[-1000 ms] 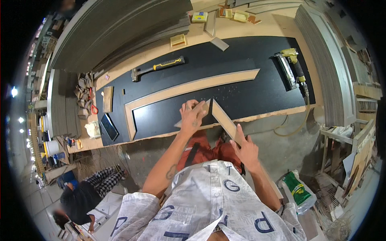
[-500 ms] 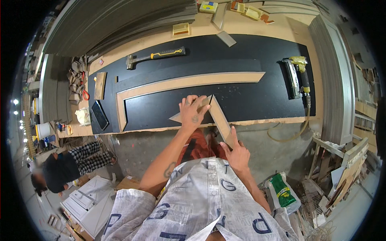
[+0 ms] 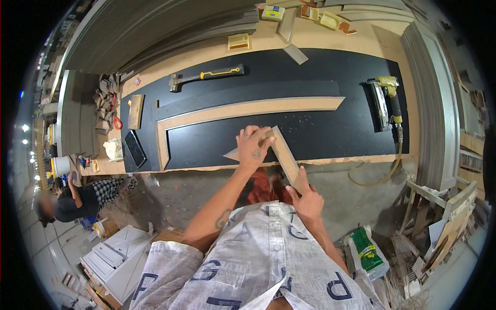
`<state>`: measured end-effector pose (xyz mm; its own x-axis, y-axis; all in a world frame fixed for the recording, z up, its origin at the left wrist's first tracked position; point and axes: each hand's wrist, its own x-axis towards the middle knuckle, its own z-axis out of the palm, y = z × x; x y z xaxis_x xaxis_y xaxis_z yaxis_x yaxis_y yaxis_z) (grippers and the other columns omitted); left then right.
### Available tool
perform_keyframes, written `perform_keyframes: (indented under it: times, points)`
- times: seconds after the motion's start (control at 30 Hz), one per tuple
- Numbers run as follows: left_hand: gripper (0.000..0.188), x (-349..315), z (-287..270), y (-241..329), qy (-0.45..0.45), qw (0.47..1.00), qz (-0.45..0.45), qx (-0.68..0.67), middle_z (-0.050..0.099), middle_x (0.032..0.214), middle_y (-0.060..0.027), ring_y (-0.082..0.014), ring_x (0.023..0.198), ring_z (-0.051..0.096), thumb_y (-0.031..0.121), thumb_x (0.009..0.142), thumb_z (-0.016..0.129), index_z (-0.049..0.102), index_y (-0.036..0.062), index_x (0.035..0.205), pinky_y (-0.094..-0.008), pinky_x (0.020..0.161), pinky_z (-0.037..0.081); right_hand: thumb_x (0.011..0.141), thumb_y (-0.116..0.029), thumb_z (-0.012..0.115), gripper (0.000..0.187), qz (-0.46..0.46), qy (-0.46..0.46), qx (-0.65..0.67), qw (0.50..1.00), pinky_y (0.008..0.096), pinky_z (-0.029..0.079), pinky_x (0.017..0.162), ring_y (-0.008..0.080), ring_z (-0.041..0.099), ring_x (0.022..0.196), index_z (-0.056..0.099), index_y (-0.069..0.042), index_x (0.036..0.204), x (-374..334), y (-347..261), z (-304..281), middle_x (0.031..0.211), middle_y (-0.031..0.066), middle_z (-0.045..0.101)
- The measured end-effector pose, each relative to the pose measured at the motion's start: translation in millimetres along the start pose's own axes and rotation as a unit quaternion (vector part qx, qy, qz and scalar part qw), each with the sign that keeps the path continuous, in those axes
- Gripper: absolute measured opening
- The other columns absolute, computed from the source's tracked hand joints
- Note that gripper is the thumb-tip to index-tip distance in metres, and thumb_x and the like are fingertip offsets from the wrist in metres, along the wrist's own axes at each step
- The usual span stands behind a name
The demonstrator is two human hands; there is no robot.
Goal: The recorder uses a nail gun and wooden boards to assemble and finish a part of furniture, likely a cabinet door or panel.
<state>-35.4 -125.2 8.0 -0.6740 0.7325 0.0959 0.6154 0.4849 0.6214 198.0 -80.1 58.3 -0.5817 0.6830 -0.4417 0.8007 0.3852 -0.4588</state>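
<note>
A strip point(image 3: 285, 156) is held by the right grip point(image 3: 308, 200), slanting toward the left grip point(image 3: 253, 150). There, another strip point(image 3: 232, 154) is clasped.

One wide fisheye view looks down from the wearer's head, upright, facing forward across the bench point(image 3: 369, 44). The shirt point(image 3: 261, 253) is closest, filling the lower middle. The left hand point(image 3: 254, 148) and right hand point(image 3: 306, 200) lie farther off, around the bench's near edge, which crosses just below mid-view. Straight lines bow toward the dark rim.
</note>
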Motion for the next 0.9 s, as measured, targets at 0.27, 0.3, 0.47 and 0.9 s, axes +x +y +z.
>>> perform_keyframes:
  times: [0.27, 0.3, 0.47, 0.9]
  points:
    - [0.033, 0, 4, 1, 0.013, 1.000, -0.003, -0.006, 0.060, 0.099, -0.0046, -0.0272, 0.095, 0.053, 0.034, 0.081, 0.078, 0.074, 0.0160, 0.109, -0.0428, 0.083, 0.039, 0.090, -0.054, 0.062, 0.077, 0.014, -0.016, -0.004, 1.000, 0.0552, 0.053, 0.065, 0.0478, 0.067, 0.075, 0.030, -0.029, 0.155, 5, -2, -9, 0.088, 0.0270, 0.066]
    - [0.033, 0, 4, 1, 0.014, 1.000, -0.005, -0.005, 0.060, 0.099, -0.0046, -0.0272, 0.095, 0.053, 0.034, 0.081, 0.078, 0.074, 0.0160, 0.109, -0.0428, 0.083, 0.039, 0.090, -0.052, 0.064, 0.077, 0.034, -0.031, 0.002, 0.999, 0.0555, 0.053, 0.068, 0.0493, 0.067, 0.080, 0.031, -0.029, 0.155, 6, -4, -11, 0.091, 0.0288, 0.067]
    - [0.033, 0, 7, -2, 0.022, 1.000, 0.002, -0.009, 0.059, 0.098, -0.0029, -0.0266, 0.095, 0.052, 0.034, 0.080, 0.077, 0.074, 0.0169, 0.108, -0.0426, 0.084, 0.038, 0.091, -0.053, 0.062, 0.076, 0.021, -0.017, 0.007, 1.000, 0.0557, 0.053, 0.067, 0.0487, 0.067, 0.078, 0.030, -0.029, 0.155, 6, -1, -6, 0.089, 0.0273, 0.066]
    - [0.027, 0, 3, -8, 0.008, 0.999, -0.006, -0.035, 0.058, 0.098, -0.0039, -0.0284, 0.095, 0.052, 0.019, 0.084, 0.072, 0.074, 0.0175, 0.111, -0.0440, 0.083, 0.037, 0.090, -0.052, 0.065, 0.078, 0.032, -0.033, 0.002, 0.999, 0.0553, 0.052, 0.069, 0.0499, 0.066, 0.081, 0.032, -0.027, 0.155, 6, -4, -12, 0.089, 0.0285, 0.066]
